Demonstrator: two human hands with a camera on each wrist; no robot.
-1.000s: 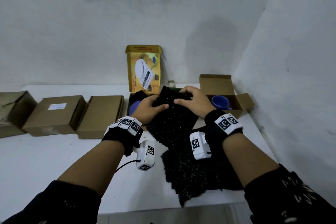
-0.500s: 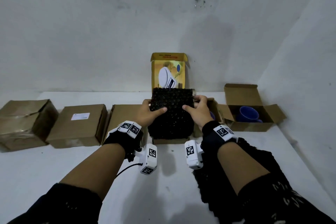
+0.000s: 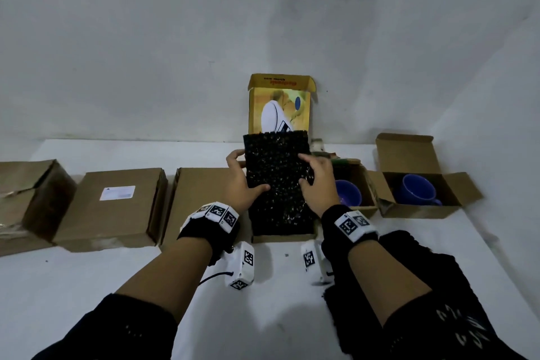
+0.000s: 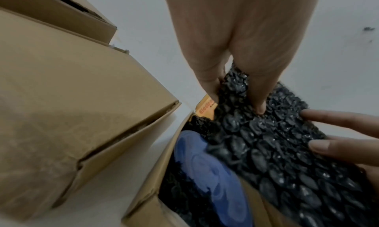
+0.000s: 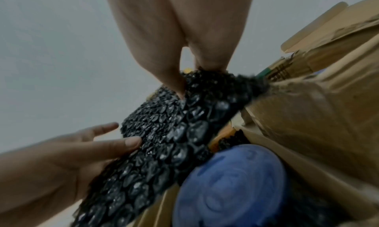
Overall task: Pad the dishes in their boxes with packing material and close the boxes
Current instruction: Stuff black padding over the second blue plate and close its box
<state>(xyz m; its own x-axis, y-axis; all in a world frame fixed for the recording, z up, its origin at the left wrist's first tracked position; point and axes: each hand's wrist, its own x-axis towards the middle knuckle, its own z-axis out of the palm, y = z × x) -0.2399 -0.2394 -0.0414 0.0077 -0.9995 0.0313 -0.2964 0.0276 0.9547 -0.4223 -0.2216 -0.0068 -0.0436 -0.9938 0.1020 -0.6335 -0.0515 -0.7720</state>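
Closed cardboard boxes (image 3: 117, 207) are sitting left on the desk (image 3: 87, 286). The left hand (image 3: 241, 184) and right hand (image 3: 317, 184) are each pinching the black bubble wrap (image 3: 276, 181) over the centre open box (image 3: 280, 238) holding a blue dish (image 4: 213, 182).

We are reaching both forearms toward twelve o'clock, dark sleeves pushed back and marker bands strapped at both wrists. Our left hand (image 3: 238, 184) is gripping with its thumb pointing to three o'clock and fingers curled behind. Our right hand (image 3: 317, 183) is pinching opposite, at three o'clock from the left, fingertips curled toward nine o'clock.
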